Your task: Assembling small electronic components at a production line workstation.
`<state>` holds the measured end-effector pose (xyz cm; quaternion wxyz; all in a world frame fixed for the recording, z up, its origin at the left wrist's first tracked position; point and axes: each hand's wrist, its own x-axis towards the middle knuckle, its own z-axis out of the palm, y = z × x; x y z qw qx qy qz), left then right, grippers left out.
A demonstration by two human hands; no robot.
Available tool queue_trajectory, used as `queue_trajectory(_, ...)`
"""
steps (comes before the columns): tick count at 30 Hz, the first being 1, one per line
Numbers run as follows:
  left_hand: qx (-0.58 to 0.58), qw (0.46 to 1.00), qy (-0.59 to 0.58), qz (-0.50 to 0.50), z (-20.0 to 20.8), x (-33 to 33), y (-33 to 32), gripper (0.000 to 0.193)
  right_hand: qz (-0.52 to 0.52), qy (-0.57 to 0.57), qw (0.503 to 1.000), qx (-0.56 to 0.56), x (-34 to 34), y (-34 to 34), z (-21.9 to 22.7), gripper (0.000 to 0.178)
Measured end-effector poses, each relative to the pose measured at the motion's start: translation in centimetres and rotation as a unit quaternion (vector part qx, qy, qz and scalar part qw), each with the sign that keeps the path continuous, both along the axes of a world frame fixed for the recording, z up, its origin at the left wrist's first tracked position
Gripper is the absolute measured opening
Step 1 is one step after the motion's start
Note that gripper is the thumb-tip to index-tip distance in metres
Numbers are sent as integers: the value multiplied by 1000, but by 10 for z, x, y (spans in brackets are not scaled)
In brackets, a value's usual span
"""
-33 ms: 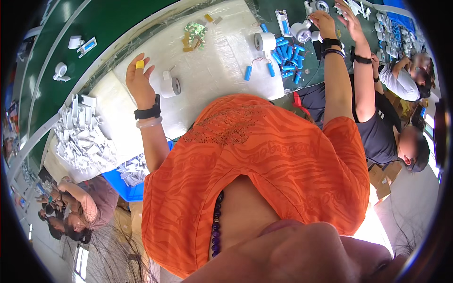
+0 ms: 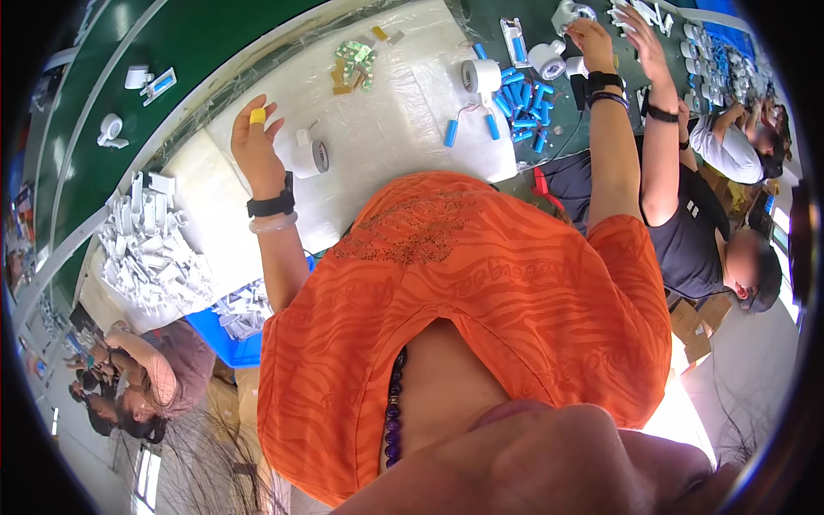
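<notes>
My left hand hovers over the white-covered table, fingers loosely apart and holding nothing; one finger wears a yellow cot. Beside it stands a white round-headed unit. At the far right my right hand has its fingers curled in at the edge of another white round-headed unit; its fingertips seem to grip it, though the contact is small. Below that hand lie more white round units and a pile of blue cylindrical batteries. A white unit with wired batteries sits nearer the middle.
A heap of white plastic housings lies at the left, above a blue bin. Small green boards are piled at the back. A co-worker's open hand reaches in close to my right hand. More white units rest on the green surface.
My right hand has shifted slightly to the right. The white unit at its fingertips has changed position and angle. My left hand has moved only a little.
</notes>
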<state>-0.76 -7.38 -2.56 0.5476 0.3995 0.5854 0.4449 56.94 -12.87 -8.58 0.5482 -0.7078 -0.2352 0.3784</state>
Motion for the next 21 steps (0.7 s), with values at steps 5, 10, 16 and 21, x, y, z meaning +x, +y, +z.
queue_trajectory(5,142,973,44,-179,22,47,-10,26,77,76,990,93,-47,-10,67,10)
queue_trajectory(10,426,827,154,-333,49,120,-17,53,208,71,961,168,-142,-9,117,14)
queue_trajectory(16,387,854,97,-334,71,148,-25,77,382,178,898,127,-255,-21,157,15)
queue_trajectory(21,301,839,104,-442,95,95,-33,63,408,267,865,117,-284,-39,148,9)
